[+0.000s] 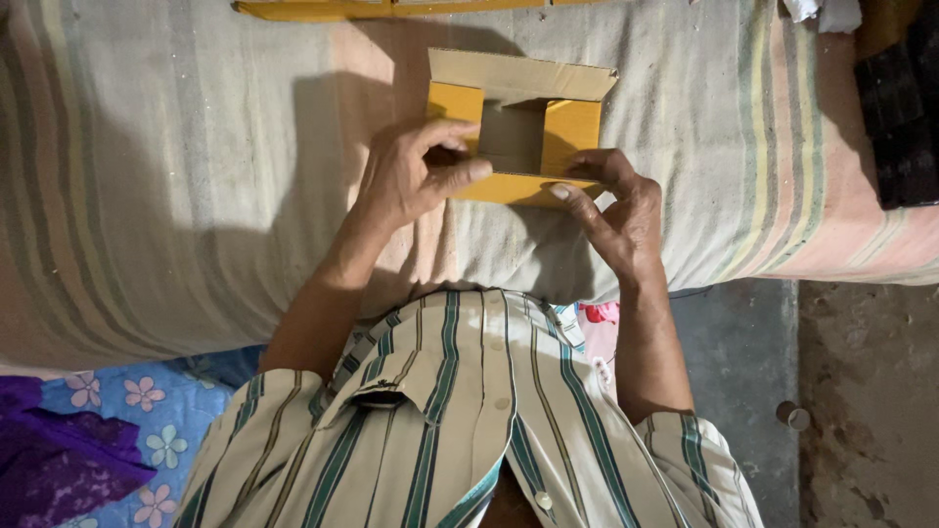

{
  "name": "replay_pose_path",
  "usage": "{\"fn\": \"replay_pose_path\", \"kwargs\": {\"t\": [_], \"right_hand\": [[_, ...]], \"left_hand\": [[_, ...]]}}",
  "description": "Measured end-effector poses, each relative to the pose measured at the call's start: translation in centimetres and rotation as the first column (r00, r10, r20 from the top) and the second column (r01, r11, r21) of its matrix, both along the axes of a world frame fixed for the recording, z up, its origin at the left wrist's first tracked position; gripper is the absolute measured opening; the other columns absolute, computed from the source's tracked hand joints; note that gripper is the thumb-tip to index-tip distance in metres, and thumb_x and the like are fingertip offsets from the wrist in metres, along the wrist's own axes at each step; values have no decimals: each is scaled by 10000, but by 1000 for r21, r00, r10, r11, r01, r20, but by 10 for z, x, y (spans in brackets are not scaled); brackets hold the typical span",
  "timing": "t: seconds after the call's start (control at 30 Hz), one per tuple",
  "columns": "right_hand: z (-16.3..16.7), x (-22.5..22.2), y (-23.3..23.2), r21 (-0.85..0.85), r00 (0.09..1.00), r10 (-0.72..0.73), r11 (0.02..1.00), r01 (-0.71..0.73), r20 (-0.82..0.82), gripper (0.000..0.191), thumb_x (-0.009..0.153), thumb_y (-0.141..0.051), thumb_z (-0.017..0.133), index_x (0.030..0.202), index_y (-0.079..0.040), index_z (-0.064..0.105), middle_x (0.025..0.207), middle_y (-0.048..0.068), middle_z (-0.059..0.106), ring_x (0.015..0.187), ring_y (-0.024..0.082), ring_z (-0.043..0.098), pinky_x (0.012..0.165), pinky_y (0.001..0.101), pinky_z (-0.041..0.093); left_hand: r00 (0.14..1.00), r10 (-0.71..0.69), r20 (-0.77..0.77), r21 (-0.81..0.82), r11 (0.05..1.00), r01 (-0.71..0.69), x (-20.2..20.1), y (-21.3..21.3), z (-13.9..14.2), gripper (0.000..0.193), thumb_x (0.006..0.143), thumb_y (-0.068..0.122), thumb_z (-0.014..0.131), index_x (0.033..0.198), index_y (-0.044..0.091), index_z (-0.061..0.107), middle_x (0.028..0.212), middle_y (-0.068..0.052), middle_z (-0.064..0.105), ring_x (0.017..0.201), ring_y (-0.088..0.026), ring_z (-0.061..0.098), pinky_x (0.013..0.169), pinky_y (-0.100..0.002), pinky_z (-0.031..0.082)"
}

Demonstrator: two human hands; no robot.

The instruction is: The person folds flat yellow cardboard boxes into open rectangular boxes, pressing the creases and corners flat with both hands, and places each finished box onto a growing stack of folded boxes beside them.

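Observation:
A small yellow cardboard box (572,125) stands open on a striped cloth-covered surface (176,166), its brown flap folded up at the far side. My left hand (416,176) grips the box's near left corner, thumb along the front wall and fingers curled over the left side. My right hand (611,210) pinches the near right edge of the box with fingertips on the front wall. The inside of the box looks brown and empty.
Flat yellow cardboard pieces (391,8) lie at the far edge of the cloth. A dark black object (900,117) sits at the right. Blue flowered fabric (147,411) and purple cloth (49,460) lie lower left. A small cylinder (792,416) rests on the grey floor.

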State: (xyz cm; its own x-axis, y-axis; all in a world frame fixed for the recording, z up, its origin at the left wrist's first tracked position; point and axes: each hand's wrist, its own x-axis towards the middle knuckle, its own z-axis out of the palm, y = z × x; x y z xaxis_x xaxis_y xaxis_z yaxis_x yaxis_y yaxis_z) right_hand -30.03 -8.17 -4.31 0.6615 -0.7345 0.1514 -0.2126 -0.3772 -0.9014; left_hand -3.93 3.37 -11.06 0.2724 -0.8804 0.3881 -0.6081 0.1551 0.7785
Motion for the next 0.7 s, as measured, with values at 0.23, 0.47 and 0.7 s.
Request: {"fn": "replay_pose_path", "kwargs": {"t": [0.23,0.47,0.7], "right_hand": [[-19,6,-1,57,974,-227,972,227,-8,351,967,-120,848,1238,5,664,957,88,693,910,173,645,863,309,533],[-41,7,-8,-320,986,-168,933,166,22,655,993,8,729,1556,-79,406,1582,196,373,1500,323,433,1172,435,532],[-52,23,-43,-66,960,33,998,-16,278,981,951,-49,757,1679,-149,107,1572,152,386,1459,299,417,1312,470,385]], "left_hand": [[984,53,-170,-42,997,-61,-5,-2,-27,544,945,385,824,1371,98,648,1321,-136,731,1157,-241,760,936,-361,683],[929,307,207,-41,951,-306,-6,-18,-41,1233,777,338,1024,1639,71,184,1658,-176,299,1533,-367,316,1298,-509,307],[996,90,16,-100,991,-88,2,-19,-34,1292,838,149,989,1697,100,26,1767,-176,115,1637,-379,215,1386,-468,233]]}}
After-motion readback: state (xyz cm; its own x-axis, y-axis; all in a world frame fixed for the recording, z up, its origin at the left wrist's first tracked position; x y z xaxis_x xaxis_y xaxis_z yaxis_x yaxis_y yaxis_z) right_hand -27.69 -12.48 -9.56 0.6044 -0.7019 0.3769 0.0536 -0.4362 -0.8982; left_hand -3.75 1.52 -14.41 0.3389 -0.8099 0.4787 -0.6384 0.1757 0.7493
